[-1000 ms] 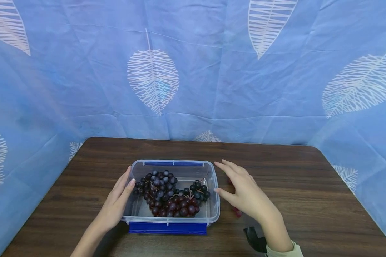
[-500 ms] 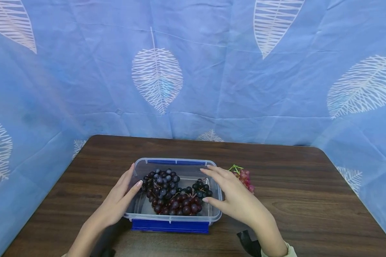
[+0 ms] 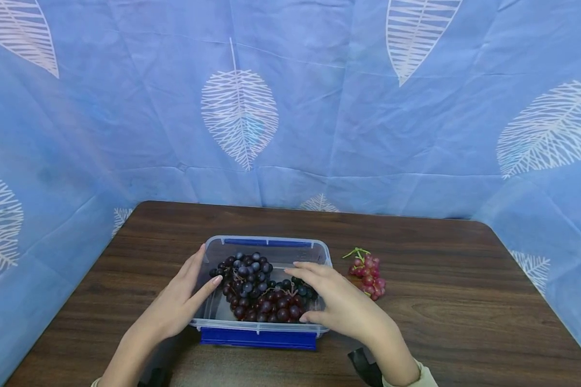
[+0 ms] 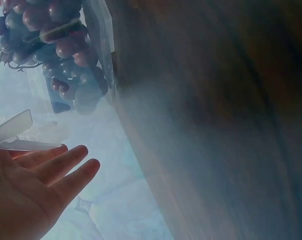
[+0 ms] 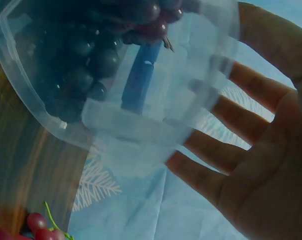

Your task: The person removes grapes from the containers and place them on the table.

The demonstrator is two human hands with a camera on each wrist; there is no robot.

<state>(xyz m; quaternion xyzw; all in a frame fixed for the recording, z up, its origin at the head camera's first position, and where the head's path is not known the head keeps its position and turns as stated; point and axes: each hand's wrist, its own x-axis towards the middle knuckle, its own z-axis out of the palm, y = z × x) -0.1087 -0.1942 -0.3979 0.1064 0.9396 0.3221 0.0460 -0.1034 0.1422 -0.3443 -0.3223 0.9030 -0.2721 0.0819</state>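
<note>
A clear plastic food container (image 3: 256, 325) with blue clips stands on the table. Inside lie a blue-black bunch of grapes (image 3: 247, 271), a dark red bunch of grapes (image 3: 276, 309) and black grapes (image 3: 304, 290) on the right, partly covered by a hand. At the container's left side is my left hand (image 3: 176, 303), fingers straight along the outer wall, thumb over the rim; the left wrist view shows those fingers (image 4: 73, 177) extended. My right hand (image 3: 341, 301) reaches over the right rim with fingers spread, close above the black grapes. Neither hand holds a grape bunch.
A small bunch of red grapes (image 3: 368, 277) with a green stem lies on the wooden table (image 3: 445, 301), right of the container. Behind the table hangs a blue cloth (image 3: 310, 107) with white leaf prints.
My right hand has moved left from beside the container to over its right part, uncovering the red grapes on the table. My left hand has stayed at the left side.
</note>
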